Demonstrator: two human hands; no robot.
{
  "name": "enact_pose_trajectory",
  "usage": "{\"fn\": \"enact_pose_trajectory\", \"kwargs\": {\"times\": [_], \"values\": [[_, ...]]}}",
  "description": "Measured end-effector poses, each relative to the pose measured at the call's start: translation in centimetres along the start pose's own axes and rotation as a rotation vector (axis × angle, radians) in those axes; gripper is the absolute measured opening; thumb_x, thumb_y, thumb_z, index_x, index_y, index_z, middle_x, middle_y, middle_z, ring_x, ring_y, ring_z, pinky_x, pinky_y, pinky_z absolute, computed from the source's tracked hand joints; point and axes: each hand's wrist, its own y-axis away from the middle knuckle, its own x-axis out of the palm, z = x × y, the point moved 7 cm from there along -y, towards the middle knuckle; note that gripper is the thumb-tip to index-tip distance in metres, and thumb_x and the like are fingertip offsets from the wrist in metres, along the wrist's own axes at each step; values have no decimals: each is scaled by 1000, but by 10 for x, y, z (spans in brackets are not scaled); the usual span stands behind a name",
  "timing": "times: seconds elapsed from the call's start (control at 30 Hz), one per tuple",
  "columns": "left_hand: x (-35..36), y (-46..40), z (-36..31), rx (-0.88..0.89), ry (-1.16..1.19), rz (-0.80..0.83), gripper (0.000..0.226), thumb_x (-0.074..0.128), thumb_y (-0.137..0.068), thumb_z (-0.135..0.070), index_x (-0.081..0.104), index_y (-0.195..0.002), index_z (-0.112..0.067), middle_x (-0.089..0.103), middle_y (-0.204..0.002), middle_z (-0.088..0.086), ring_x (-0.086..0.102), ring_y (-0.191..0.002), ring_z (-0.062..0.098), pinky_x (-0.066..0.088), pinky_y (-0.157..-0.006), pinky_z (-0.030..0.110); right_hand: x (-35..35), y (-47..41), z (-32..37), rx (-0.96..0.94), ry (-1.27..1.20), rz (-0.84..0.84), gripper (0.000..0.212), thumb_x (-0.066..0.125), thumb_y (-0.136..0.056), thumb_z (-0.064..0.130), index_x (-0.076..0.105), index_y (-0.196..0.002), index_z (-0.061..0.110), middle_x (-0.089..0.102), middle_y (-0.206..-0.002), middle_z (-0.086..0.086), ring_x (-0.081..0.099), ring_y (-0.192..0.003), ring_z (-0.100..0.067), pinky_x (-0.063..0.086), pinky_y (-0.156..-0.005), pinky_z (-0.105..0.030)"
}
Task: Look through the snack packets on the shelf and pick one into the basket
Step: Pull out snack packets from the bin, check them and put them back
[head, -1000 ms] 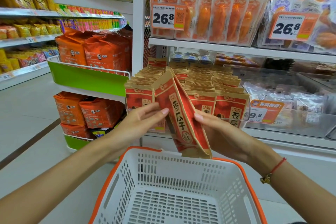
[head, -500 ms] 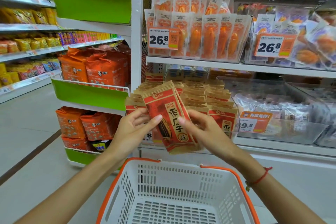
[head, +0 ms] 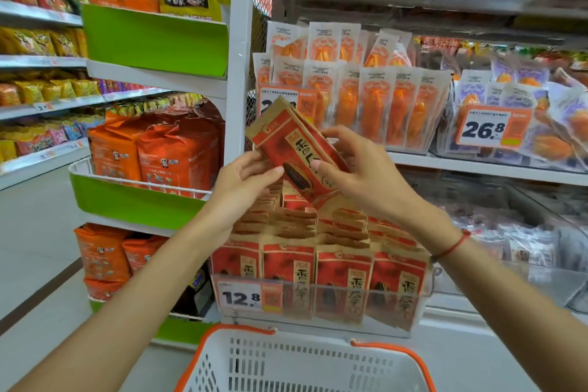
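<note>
Your left hand (head: 245, 183) and right hand (head: 359, 169) both pinch 1 red snack packet (head: 294, 149), tilted, above the rows of matching packets (head: 318, 264) at the shelf (head: 318, 325) front edge. The white basket (head: 305, 363) sits below, nearer you.

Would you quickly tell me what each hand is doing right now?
Left hand: holds the lower left edge of the red snack packet.
Right hand: grips the same packet from the right side.
</note>
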Motion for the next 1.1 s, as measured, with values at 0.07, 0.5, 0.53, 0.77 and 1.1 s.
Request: {"fn": "enact_pose_trajectory", "kwargs": {"times": [0.07,0.5,0.53,0.77,1.1], "values": [[-5,-13,4,-5,-1,-52,24,68,-90,-17,58,-107,-31,66,-106,-14,65,-99,1,53,-84,20,6,-11,-3,-53,147,9,37,62,-93,32,50,-127,23,71,-111,0,70,-88,-17,57,-71,-37],[-31,-47,37,57,-334,-84,13,70,-88,-20,65,-101,-20,66,-92,-14,60,-86,-5,44,-75,13,53,-51,-49,35,225,81,30,63,-91,43,66,-111,21,63,-93,1,57,-85,-18,44,-66,-32],[-32,-49,38,68,-364,-80,13,70,-88,-20,66,-100,-20,67,-92,-13,61,-86,-4,44,-77,15,55,-51,-52,53,216,91,30,63,-90,43,67,-110,21,62,-87,3,55,-81,-16,40,-64,-30],[-26,-57,39,90,-651,-51,24,56,-95,-39,67,-107,-22,69,-100,-8,62,-94,9,45,-85,30,60,-46,-83,222,187,169,32,67,-86,46,65,-106,21,68,-98,3,64,-95,-18,53,-84,-41],[17,-64,34,153,-1196,130,40,37,-102,-45,67,-111,-22,58,-102,2,44,-117,28,36,-90,40,45,-42,-93,192,196,65,14,69,-86,38,71,-93,26,67,-77,10,60,-73,-7,44,-70,-28]]}}
